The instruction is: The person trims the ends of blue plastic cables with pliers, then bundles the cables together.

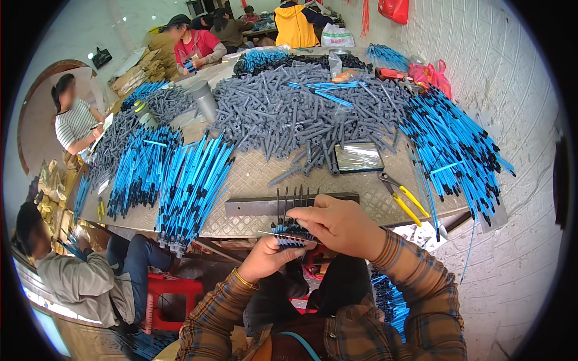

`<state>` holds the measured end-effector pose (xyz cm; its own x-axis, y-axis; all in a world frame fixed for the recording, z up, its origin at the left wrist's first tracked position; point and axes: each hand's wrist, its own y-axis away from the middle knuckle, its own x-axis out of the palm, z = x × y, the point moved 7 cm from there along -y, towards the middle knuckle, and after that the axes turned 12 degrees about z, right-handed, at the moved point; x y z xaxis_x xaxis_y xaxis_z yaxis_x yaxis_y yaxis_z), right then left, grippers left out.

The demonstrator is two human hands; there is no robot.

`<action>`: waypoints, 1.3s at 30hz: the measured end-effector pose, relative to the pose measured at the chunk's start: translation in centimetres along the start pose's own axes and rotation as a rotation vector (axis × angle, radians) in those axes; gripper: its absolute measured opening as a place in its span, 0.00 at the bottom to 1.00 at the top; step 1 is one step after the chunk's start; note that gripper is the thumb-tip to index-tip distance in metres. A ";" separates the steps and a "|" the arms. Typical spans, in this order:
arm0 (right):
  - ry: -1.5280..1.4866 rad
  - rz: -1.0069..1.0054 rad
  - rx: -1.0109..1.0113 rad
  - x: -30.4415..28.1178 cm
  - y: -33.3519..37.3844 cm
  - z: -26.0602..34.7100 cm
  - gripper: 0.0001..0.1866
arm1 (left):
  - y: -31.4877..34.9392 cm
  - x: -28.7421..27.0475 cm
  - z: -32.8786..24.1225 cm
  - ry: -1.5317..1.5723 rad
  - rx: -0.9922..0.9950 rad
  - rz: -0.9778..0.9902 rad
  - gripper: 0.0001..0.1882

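Note:
Low over the near table edge, my left hand (265, 259) is closed round a small bundle of blue sticks with black ends (291, 242). Several thin dark rods (295, 201) stand up from the bundle toward the table. My right hand (343, 227) is bent over the bundle from the right, thumb and fingers drawn together against the rods. What lies in that pinch is hidden. Just beyond both hands is a dark flat metal bar (247, 208) with a hole near its left end. Yellow-handled pliers (404, 200) lie to the right.
A large heap of grey plastic tubes (271, 114) covers the table's middle. Blue black-ended sticks are piled left (195, 186) and right (454, 156). Also there are a foil-topped box (359, 158) and a grey metal cylinder (203, 101). A co-worker (90, 271) sits left by a red stool (171, 298).

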<state>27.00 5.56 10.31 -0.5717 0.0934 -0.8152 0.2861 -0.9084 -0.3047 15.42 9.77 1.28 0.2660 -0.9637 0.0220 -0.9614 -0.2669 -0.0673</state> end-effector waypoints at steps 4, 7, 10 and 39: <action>-0.060 0.029 -0.026 0.0 -0.2 -0.9 0.14 | -0.1 -0.2 0.2 0.062 0.043 -0.024 0.11; -0.101 0.072 -0.048 0.1 -0.5 -1.0 0.14 | 0.0 -0.3 0.4 0.091 0.041 -0.016 0.11; -0.072 0.118 -0.034 0.0 -0.6 -0.5 0.13 | -0.1 -0.3 0.1 0.051 0.052 0.003 0.10; -0.053 -0.007 -0.075 -0.2 -0.4 1.2 0.10 | -0.1 -0.4 0.8 0.056 -0.016 -0.003 0.12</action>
<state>26.08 5.37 11.17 -0.6130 0.0759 -0.7865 0.3380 -0.8745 -0.3478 15.47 10.15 0.50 0.2647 -0.9612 0.0780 -0.9618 -0.2690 -0.0513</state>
